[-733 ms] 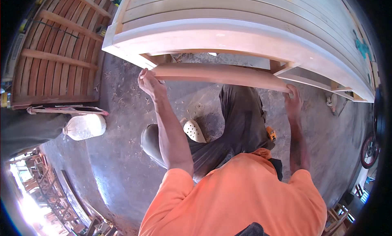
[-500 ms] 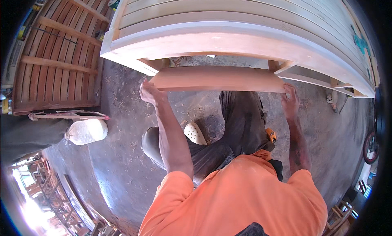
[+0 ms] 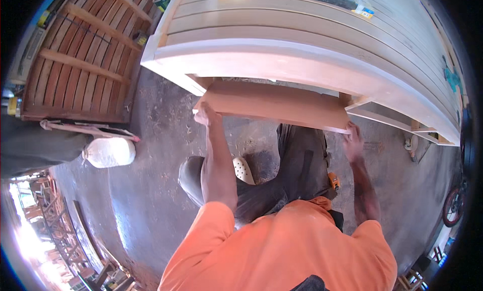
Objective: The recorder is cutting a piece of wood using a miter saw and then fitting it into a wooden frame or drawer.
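- The left hand (image 3: 205,114) is gripping the brown board (image 3: 276,104) by its left end, fingers curled; the right hand (image 3: 353,140) is pinching its near right corner, fingers bent.
- The board is spanning between both hands, by the pale wooden frame (image 3: 261,62) just beyond them.
- Uneven lifting could be skewing it, scraping the frame; a weak right-hand pinch could be letting that corner slip.
- Beyond the right hand, a yellow-and-blue packet (image 3: 364,11) is showing nothing legible.

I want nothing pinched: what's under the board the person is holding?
Dark trousers and floor show up to the near edge of the board; whatever lies directly beneath is covered, so I can't tell.
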A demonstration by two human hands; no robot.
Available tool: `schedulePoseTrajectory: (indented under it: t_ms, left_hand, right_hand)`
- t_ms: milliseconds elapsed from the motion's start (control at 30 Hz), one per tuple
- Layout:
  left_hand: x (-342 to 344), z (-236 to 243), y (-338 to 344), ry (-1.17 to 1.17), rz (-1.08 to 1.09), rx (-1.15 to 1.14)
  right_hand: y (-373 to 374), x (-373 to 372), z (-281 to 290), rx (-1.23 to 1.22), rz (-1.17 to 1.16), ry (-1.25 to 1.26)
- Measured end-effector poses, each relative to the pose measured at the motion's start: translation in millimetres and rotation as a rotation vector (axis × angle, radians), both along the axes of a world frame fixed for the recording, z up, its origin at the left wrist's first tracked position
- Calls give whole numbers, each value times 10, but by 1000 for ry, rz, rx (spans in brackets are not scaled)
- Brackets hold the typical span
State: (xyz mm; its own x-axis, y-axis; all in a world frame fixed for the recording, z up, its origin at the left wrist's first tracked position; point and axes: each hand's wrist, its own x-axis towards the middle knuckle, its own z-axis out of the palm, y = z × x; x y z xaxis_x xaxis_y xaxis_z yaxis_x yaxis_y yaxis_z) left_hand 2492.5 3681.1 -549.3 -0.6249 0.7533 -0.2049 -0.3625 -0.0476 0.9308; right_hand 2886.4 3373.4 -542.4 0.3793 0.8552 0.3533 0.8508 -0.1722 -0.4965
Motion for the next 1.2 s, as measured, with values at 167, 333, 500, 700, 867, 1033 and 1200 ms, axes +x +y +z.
schedulePoseTrajectory:
  t_ms: [167,333,500,700,867,1033,1200]
  left_hand:
    - [-85,885,-535,-50,-154,87]
    - [-235,814,-612,123,-139,-136]
    - [-168,720,-613,-44,-100,-247]
    - [-145,575,-534,-55,-87,-78]
    - [-89,514,-507,-108,-79,72]
    - [-280,376,-619,63,17,-15]
    - [-498,445,-618,-79,105,-104]
  right_hand:
    - [-161,-31,693,31,62,22]
    - [-306,-108,851,40,94,-47]
    - [-279,-231,998,42,31,-28]
    - [-370,-208,923,15,62,-130]
    - [-352,-273,958,60,42,-146]
    - [-337,-430,1000,-66,45,-130]
    - [-204,-378,1044,-57,95,-63]
